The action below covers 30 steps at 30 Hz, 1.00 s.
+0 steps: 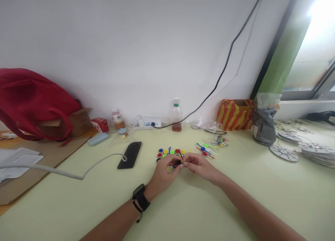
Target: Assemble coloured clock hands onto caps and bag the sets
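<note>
Left hand: left hand [164,174], black watch on the wrist, fingers curled closed around small coloured plastic pieces [175,165], fingertips meeting those of the other hand.
Right hand: right hand [199,166], thumb and forefinger pinched shut at the same cluster; exactly which piece it grips cannot be told, too small.
Held pieces: red, green and yellow bits, just above the pale green table [235,199], between the two hands, near the table's middle.
Loose discs: coloured round discs [170,152] lying on the table just behind the hands.
Loose sticks: coloured plastic sticks [206,150] scattered right of the discs, beside a clear bag.
Phone: black phone [129,155] flat, left of the discs, white cable touching it.
Bottle: clear bottle with brown liquid [177,115], upright by the wall.
Red bag: red bag [31,101] at far left.
</note>
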{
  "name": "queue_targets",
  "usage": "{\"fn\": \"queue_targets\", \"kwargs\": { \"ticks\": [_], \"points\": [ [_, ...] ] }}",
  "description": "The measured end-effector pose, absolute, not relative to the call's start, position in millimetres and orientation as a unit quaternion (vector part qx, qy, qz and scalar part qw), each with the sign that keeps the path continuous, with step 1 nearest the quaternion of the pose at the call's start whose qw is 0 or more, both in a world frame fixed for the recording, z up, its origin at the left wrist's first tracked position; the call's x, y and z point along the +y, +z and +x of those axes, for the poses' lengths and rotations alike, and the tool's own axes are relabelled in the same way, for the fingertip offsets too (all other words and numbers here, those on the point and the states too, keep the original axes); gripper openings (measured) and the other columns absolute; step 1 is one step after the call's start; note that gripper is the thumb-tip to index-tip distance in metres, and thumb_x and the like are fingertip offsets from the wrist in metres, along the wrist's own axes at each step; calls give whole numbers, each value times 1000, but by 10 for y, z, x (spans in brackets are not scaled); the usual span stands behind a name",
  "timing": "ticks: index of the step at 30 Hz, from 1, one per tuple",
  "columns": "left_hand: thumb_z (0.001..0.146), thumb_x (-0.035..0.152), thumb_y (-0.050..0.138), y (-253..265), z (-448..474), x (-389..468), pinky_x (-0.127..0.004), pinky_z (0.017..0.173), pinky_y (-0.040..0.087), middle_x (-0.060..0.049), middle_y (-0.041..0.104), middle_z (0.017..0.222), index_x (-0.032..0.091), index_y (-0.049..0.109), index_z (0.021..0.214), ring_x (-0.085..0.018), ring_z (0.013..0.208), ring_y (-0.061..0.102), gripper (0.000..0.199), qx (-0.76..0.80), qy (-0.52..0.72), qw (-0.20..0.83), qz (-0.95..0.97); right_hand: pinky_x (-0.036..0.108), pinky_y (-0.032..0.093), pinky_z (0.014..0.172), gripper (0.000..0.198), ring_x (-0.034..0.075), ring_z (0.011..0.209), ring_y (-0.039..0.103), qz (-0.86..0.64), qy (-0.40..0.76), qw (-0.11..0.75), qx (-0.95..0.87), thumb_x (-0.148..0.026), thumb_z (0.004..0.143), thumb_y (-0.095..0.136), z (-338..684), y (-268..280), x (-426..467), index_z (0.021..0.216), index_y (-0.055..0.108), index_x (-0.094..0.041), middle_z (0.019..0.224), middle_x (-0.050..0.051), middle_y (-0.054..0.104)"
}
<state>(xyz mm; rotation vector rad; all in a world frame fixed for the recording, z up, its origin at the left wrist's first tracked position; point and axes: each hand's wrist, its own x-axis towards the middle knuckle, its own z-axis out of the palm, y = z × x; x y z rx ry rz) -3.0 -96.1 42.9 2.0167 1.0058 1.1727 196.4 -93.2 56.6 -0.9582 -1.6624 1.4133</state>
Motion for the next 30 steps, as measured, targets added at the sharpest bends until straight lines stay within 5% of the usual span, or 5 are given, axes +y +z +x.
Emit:
{"fn": "queue_targets", "kwargs": {
  "ticks": [30],
  "points": [
    [91,25,67,427,-51,-958,-34,84,61,-7,76,98,20,73,103,-20,87,73,14,378,426,288,770,27,32,60,45,13,68,46,-367,549,380,-648,-63,81,72,1939,534,-931,84,61,-20,82,1,58]
  ]
}}
